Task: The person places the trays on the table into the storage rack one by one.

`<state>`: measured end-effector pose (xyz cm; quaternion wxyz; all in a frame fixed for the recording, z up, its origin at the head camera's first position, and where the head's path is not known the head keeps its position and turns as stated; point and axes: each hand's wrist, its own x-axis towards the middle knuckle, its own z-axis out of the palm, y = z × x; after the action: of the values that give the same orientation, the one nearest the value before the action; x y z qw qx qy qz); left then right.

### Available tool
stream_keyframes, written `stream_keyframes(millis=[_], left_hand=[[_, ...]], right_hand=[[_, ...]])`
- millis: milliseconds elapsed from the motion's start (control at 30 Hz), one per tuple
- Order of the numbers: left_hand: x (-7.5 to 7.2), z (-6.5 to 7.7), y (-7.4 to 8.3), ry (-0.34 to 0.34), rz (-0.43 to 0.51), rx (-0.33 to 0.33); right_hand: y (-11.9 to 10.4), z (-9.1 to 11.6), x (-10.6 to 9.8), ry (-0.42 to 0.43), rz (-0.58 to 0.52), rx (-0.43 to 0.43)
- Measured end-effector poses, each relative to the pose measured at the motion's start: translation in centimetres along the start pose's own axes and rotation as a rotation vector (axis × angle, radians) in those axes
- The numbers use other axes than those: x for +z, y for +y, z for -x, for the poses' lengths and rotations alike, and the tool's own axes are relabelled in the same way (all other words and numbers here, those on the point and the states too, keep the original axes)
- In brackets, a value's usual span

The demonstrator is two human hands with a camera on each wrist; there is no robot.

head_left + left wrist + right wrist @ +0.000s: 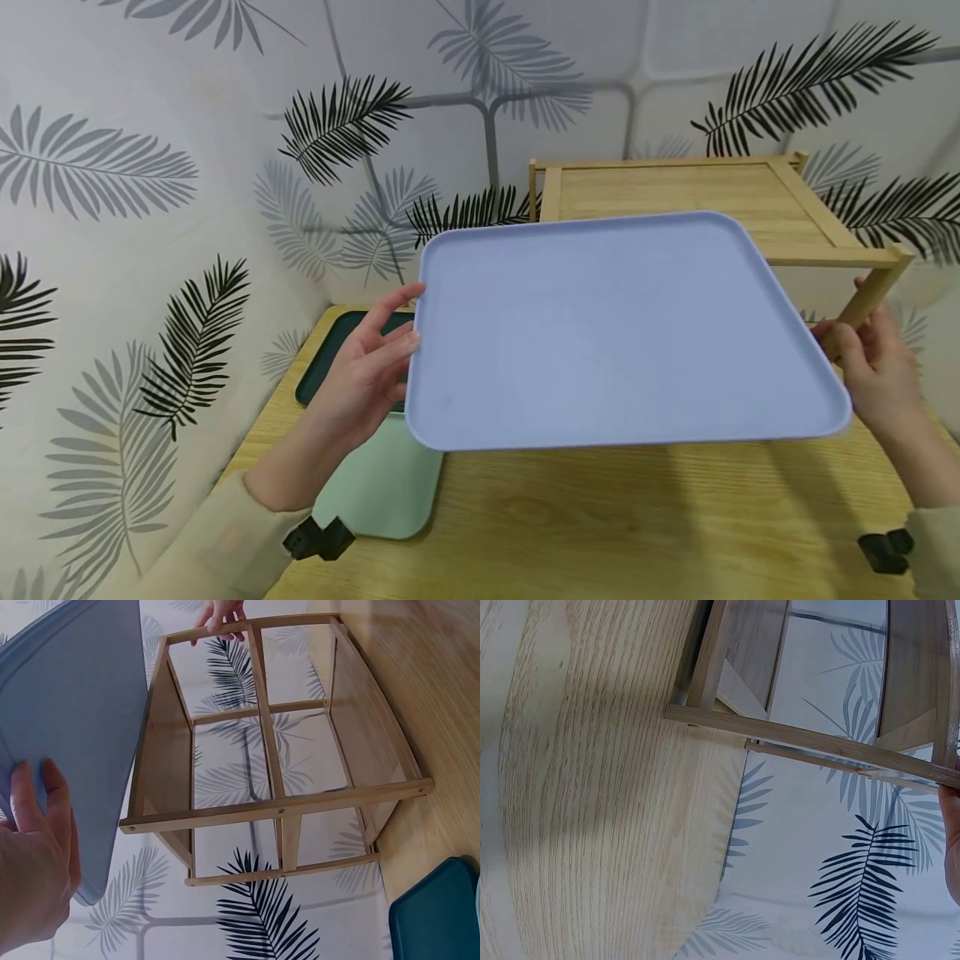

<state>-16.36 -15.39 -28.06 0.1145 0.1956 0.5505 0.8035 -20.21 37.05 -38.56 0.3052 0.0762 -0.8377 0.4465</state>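
Observation:
My left hand holds a light blue tray by its left edge, fingers against the underside in the left wrist view. The tray hangs tilted in the air, its broad face turned toward the head camera and covering much of a two-tier wooden rack. My right hand grips the rack's front right post, near its upper part. In the left wrist view the rack's open frame shows, with the tray's edge close beside its upper shelf. Only part of the right hand shows in the right wrist view.
A dark green tray lies at the back left of the wooden table. Nearer, a pale green tray lies on the table, partly behind my left arm. A leaf-patterned wall covering rises behind and to the left.

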Motion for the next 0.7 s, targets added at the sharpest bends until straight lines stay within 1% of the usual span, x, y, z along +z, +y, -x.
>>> stream_keyframes(millis=[100, 233, 333, 467, 600, 700], left_hand=[[0.7, -1.3, 0.1, 0.025, 0.002, -0.016], [1.4, -3.1, 0.1, 0.062, 0.008, -0.032], [1.8, -4.2, -0.1, 0.089, 0.012, -0.039], [2.1, -5.5, -0.2, 0.108, 0.047, -0.039], [2.2, -6.7, -0.1, 0.135, 0.073, -0.040], [2.2, -7.6, 0.1, 0.158, 0.064, -0.035]], right_hand=[[0.1, 0.0, 0.0, 0.010, 0.030, 0.025], [0.4, 0.1, -0.1, 0.009, 0.059, 0.016], [0.5, 0.3, 0.0, 0.015, 0.056, 0.017], [0.5, 0.5, 0.2, 0.022, 0.015, 0.034], [0.4, 0.4, 0.2, 0.001, -0.028, -0.007], [0.3, 0.2, 0.1, -0.019, -0.026, -0.049]])
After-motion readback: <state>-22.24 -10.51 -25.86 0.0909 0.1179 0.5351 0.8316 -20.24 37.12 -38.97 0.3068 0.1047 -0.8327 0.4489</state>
